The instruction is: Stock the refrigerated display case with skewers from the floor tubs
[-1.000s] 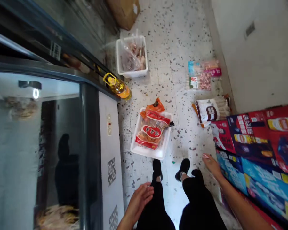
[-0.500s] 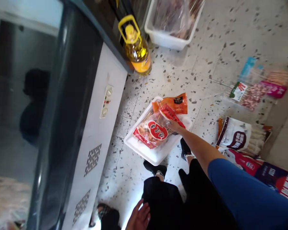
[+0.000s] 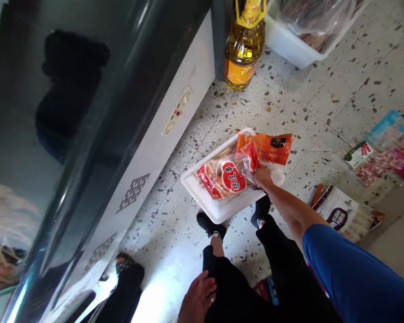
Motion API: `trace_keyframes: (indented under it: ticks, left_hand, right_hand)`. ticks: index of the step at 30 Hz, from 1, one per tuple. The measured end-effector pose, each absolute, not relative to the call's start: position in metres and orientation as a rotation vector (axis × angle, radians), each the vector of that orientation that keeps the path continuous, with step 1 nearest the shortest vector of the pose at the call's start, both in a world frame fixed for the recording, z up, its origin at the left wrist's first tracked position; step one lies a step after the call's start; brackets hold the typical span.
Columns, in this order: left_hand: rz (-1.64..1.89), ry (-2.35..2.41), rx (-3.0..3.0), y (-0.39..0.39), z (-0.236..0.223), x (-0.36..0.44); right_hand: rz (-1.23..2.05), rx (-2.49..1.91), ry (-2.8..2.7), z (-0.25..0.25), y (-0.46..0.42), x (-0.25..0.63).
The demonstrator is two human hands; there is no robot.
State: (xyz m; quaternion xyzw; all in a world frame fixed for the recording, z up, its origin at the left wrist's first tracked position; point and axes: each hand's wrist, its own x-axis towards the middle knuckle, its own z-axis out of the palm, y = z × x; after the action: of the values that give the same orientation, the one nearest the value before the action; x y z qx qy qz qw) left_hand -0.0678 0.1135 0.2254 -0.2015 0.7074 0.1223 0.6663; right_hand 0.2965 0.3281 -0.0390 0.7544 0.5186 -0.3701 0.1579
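Note:
My right hand (image 3: 262,176) is closed around the gathered red top of a clear and red plastic bag of skewers (image 3: 234,176), which has a red oval label. The bag rests over a white plastic tray (image 3: 218,216) on the floor, where more bare skewer sticks (image 3: 224,152) show. An orange packet (image 3: 267,149) lies across the tray's far right edge, close to my right hand. Low in the view, my left hand (image 3: 198,296) hangs beside my black-clad thigh, its fingers loosely bent and slightly apart, holding nothing.
A dark-topped freezer (image 3: 148,89) fills the left side. An oil bottle (image 3: 242,58) and a white tub (image 3: 292,45) stand beyond the tray. Several food packs (image 3: 360,166) and a brown-white pack (image 3: 340,211) lie right. Another person's leg (image 3: 128,287) shows lower left.
The view has shifted and turned. My right hand now grips the bag's bunched red top, which lay flat under it before. My left hand stays low by the thigh.

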Motion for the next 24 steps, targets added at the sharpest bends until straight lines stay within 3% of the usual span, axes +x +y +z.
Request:
trace_keyframes:
  ticks: [6,10,15,24]
  left_hand:
    - [0.143,1.672,-0.136,0.134,0.203,-0.045]
    - [0.038,1.691,0.42,0.199,0.162,0.012]
    - [-0.21,1.752,0.993,0.27,0.136,0.076]
    - [-0.718,1.708,1.269,0.268,0.141,0.053]
  right_hand:
    - [-0.995,1.84,1.956,0.023,0.301,0.27]
    - [-0.898,1.686,2.135,0.068,0.276,0.249]
    - [-1.019,1.337,2.364,0.109,0.258,0.226]
    - [-0.964,1.256,2.331,0.141,0.247,0.183]
